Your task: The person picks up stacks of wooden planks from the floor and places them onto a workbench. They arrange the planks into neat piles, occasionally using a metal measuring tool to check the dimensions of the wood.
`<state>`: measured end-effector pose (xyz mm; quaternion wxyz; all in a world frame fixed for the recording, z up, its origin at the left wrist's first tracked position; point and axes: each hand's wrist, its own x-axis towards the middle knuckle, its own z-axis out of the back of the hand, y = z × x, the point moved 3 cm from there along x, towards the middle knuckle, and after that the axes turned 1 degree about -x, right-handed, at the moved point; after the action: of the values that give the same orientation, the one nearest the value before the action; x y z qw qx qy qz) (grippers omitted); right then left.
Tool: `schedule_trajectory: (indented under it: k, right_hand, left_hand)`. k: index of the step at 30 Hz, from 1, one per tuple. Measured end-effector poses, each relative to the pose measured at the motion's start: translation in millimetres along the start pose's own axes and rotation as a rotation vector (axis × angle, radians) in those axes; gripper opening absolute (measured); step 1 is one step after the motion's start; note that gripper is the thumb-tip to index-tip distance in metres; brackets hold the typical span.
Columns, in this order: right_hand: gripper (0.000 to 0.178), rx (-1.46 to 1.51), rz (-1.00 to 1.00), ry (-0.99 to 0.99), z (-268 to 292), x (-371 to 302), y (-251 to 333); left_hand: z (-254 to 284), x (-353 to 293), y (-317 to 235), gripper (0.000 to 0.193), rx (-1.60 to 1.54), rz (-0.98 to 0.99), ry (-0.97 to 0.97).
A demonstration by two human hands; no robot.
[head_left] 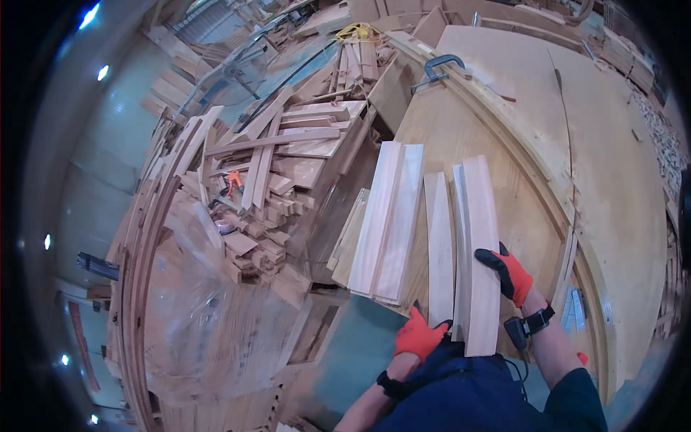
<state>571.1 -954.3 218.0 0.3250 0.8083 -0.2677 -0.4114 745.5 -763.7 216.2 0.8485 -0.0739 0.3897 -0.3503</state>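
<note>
Basically, the wide plank (484,266) lies lengthwise at the workbench's (446,144) near edge, seemingly overhanging, prob. for easy two-handed reach. R hand (507,275) lies on its right edge, forearm angled up-left; can't tell if it's pinching. L hand (419,335), thumb & fingers spread, is by the narrow strip's (437,245) near end.

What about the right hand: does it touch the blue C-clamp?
No, the right hand is on a pale wooden board, and the blue C-clamp sits well beyond it.
</note>
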Motion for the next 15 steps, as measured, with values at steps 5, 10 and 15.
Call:
schedule_trajectory:
  k: [5,10,15]
  right_hand:
    - [0.073,-0.042,0.093,0.003,5,6,0]
    - [0.073,-0.089,0.141,0.032,4,0,10]
    - [0.074,-0.017,0.072,0.049,13,-1,12]
  left_hand:
    - [4,-5,-24,0.108,0.020,0.063,0.033]
    - [8,-6,-28,0.105,0.023,0.122,0.034]
    - [17,1,-27,0.067,-0.147,-0.056,0.074]
